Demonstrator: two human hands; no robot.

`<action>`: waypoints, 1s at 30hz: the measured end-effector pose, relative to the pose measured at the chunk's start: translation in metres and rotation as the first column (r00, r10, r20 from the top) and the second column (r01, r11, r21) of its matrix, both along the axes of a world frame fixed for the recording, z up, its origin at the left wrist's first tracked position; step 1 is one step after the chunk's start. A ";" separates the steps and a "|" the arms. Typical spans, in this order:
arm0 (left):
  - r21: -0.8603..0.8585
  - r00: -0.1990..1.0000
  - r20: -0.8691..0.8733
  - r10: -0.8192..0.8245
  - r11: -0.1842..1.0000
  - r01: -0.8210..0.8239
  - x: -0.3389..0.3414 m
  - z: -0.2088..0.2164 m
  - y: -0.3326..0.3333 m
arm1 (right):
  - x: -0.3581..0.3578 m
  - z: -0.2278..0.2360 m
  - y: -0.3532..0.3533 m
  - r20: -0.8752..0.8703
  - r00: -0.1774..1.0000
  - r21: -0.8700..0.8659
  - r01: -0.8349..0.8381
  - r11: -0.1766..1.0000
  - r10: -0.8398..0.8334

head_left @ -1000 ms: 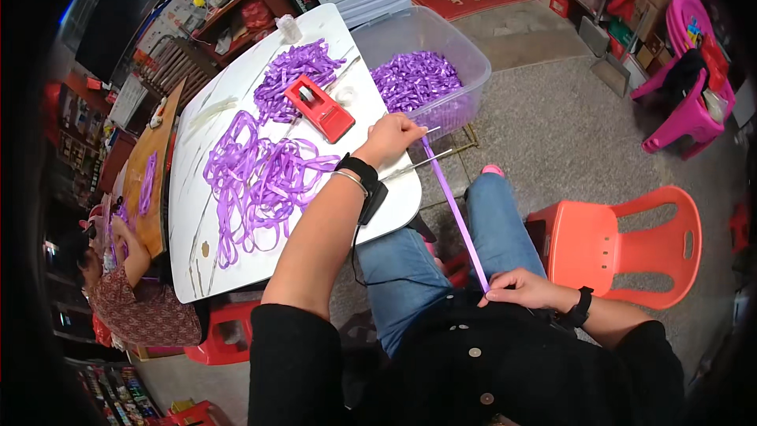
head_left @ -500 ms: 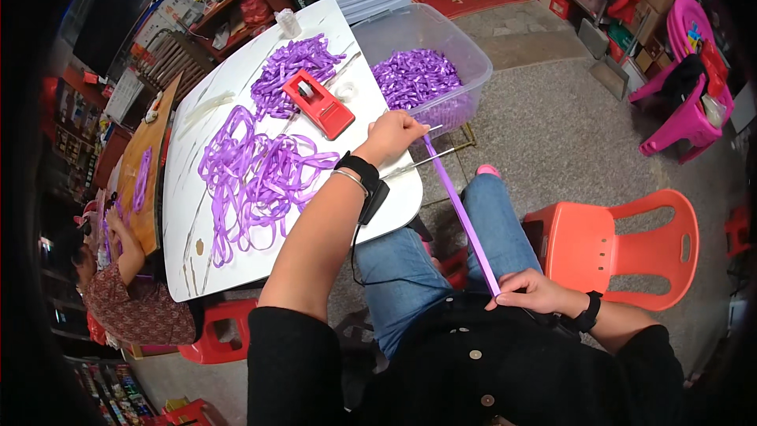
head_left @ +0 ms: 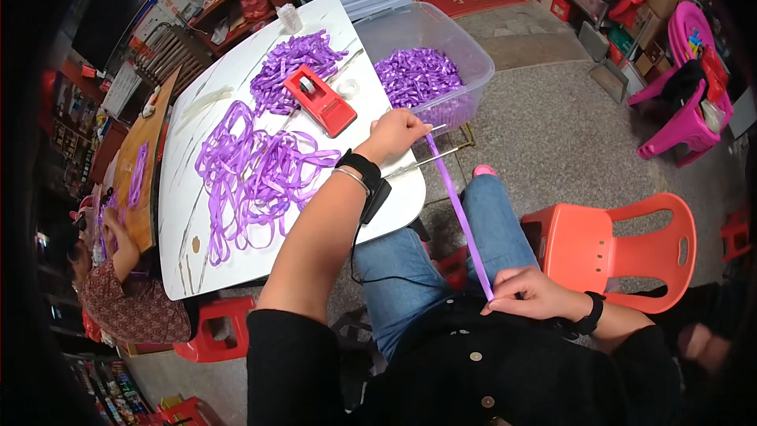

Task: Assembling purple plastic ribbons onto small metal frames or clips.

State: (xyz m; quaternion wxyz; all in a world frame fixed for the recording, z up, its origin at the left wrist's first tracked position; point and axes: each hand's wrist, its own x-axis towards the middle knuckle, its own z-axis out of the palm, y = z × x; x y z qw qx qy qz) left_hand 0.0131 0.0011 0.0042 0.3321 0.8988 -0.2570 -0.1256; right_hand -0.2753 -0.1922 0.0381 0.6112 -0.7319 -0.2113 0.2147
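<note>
A purple ribbon (head_left: 457, 209) runs taut between my two hands, over my lap. My left hand (head_left: 397, 132) pinches its upper end past the table's front right corner, beside a thin metal rod (head_left: 432, 159). That rod reaches out from a black device (head_left: 375, 200) with a cable, partly hidden behind my left wrist. My right hand (head_left: 530, 293) pinches the lower end near my waist. Loose loops of purple ribbon (head_left: 260, 177) lie on the white marbled table (head_left: 185, 217). Farther back are a heap of purple ribbon pieces (head_left: 288, 71) and a red tape dispenser (head_left: 322, 102).
Beyond the table corner, a clear plastic bin (head_left: 473, 63) holds many purple ribbon pieces. An orange chair (head_left: 579, 248) stands to my right. Another person (head_left: 134, 300) sits at the left by a wooden table (head_left: 150, 166). A blurred hand (head_left: 702, 345) shows at the lower right.
My right hand has shifted slightly up and left, and its fingers have changed position on the ribbon. The blurred hand at the lower right has come into view. My left hand stays nearly still.
</note>
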 end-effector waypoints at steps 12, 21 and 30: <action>0.034 1.000 -0.010 0.008 0.999 -0.007 -0.004 0.006 -0.002 | -0.012 -0.012 -0.008 -0.023 0.996 0.039 0.091 0.995 -0.091; 0.006 0.999 -0.025 0.037 0.999 -0.037 -0.008 0.008 -0.002 | 0.007 0.047 -0.014 0.073 0.992 0.088 0.098 0.991 -0.104; 0.023 0.998 0.003 0.063 0.998 -0.063 -0.016 0.016 0.001 | 0.134 0.127 -0.013 0.532 0.818 0.115 0.184 0.976 -0.217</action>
